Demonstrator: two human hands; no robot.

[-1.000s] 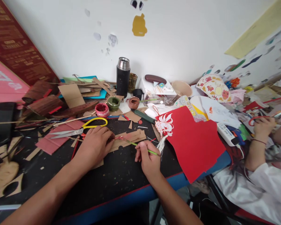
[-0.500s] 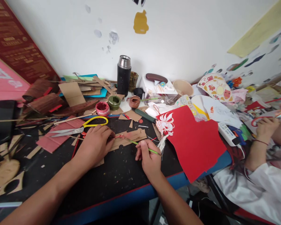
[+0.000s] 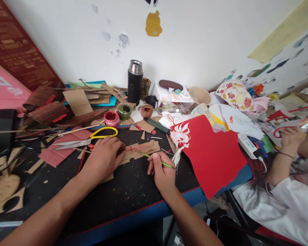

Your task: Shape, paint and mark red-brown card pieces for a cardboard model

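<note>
My right hand (image 3: 161, 171) is closed around a thin green paintbrush (image 3: 166, 165) with its bristle end pointing left. The brush tip meets a small pinkish-red piece (image 3: 129, 148) just beyond the fingertips of my left hand (image 3: 104, 158). Those left fingers are curled together, and what they pinch is mostly hidden behind the knuckles. Beneath lies a brown cardboard strip (image 3: 141, 152), partly covered by the left hand. Yellow-handled scissors (image 3: 104, 132) rest half open just behind that hand.
Paint jars in pink (image 3: 112, 118), green (image 3: 124, 111) and brown (image 3: 146, 110) stand at the back, near a black thermos (image 3: 135, 83). A red sheet (image 3: 215, 157) hangs over the table's front edge at right. Another person's hand (image 3: 292, 138) is at far right.
</note>
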